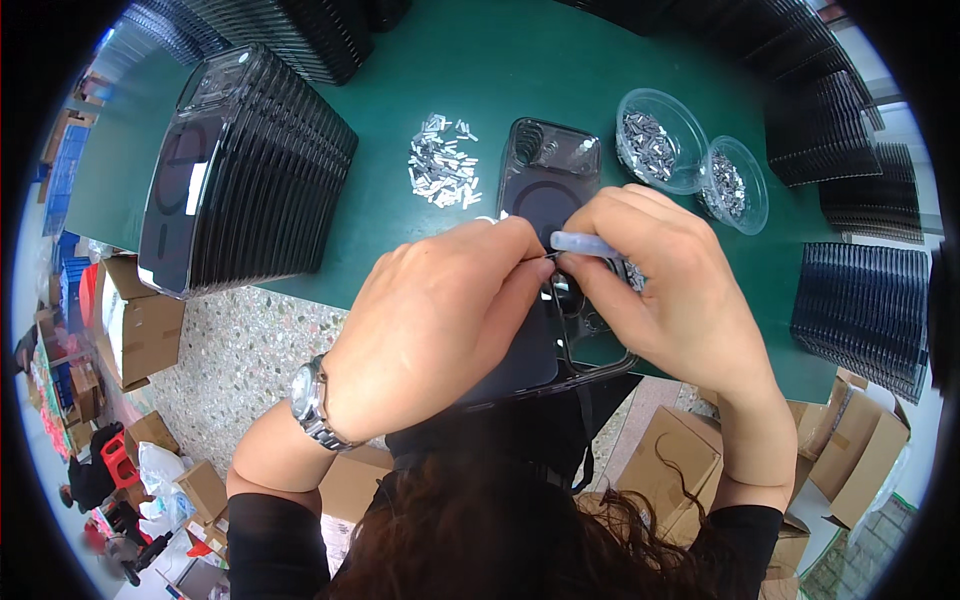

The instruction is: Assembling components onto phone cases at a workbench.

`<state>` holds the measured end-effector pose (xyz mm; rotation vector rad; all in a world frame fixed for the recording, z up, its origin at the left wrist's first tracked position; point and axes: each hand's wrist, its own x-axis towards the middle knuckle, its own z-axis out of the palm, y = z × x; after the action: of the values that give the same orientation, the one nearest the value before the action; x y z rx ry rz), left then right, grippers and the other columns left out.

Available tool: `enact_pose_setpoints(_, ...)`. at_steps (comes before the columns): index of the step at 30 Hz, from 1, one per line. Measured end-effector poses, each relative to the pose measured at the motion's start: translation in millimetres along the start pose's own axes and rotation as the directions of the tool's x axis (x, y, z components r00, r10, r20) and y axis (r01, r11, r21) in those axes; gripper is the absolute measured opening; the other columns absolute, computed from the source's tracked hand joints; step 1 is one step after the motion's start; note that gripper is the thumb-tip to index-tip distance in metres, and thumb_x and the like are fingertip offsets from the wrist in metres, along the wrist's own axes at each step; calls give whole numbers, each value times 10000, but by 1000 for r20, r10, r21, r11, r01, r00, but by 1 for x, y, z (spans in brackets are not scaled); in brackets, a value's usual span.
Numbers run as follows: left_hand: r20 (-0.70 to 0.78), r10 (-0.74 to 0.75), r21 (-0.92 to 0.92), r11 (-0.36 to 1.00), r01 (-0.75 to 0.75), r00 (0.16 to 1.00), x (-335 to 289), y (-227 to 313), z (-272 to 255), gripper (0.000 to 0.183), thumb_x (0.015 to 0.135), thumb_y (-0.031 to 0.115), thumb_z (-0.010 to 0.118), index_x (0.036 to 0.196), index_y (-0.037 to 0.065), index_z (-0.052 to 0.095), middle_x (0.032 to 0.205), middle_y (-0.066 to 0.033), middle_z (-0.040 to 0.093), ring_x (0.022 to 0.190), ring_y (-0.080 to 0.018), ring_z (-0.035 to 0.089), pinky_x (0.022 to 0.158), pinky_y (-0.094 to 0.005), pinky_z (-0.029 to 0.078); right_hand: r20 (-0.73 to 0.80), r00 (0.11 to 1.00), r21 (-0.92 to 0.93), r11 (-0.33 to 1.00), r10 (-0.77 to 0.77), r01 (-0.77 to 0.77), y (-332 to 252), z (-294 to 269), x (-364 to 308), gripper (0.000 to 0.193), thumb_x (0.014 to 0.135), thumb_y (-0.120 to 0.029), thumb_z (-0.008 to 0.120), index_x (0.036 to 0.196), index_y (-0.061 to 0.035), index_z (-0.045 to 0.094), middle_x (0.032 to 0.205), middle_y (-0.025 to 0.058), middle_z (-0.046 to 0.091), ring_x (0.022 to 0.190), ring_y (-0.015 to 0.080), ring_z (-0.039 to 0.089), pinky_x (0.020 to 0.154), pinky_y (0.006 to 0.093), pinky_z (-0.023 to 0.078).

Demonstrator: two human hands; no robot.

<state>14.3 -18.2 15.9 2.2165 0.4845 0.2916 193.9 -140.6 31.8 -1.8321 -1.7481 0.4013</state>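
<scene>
My left hand [435,315] covers and grips a dark clear phone case [585,345] held at the near edge of the green table [470,60]. My right hand [665,290] pinches a pale blue tool [580,243] whose thin metal tip points left onto that case, between both thumbs. A second dark clear phone case [548,170] lies flat on the table just beyond my hands. A watch sits on my left wrist. Most of the held case is hidden under my fingers.
A loose heap of small silver parts [443,165] lies left of the flat case. Two clear bowls [660,138] [735,183] of small metal parts stand at the right. Tall stacks of dark cases [245,175] [865,305] flank the table. Cardboard boxes [140,330] sit on the floor below.
</scene>
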Motion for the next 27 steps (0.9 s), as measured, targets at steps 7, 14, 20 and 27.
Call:
enact_pose_setpoints(7,-9,30,50,998,-30,1000,2,-3,3,117,963,72,711,941,-12,632,793,-191,618,710,-372,615,627,-419,472,55,998,90,995,28,-33,6,-2,-2,162,873,-4,734,1019,34,675,920,138,667,875,337,656,765,402,520)
enact_pose_setpoints(14,-31,56,125,991,-51,998,5,-3,1,114,963,84,710,925,11,631,783,-172,626,691,-368,619,613,-428,475,86,996,-306,950,-37,62,-14,-9,-7,320,870,-79,755,1175,9,714,986,76,645,876,287,617,692,409,525)
enact_pose_setpoints(20,-45,69,236,970,-57,997,4,2,-1,133,975,117,712,931,28,624,793,-162,622,695,-393,624,607,-457,481,88,994,-444,891,-58,91,-14,-2,-6,285,853,-79,761,1126,-7,720,886,57,604,791,255,572,636,371,507)
enact_pose_setpoints(27,-42,1,190,982,7,999,-10,-9,-6,89,986,101,689,959,34,637,821,-172,626,702,-404,619,612,-451,492,117,991,-407,907,-67,109,-19,4,9,107,850,-124,710,916,-60,656,859,62,598,830,256,614,649,379,530)
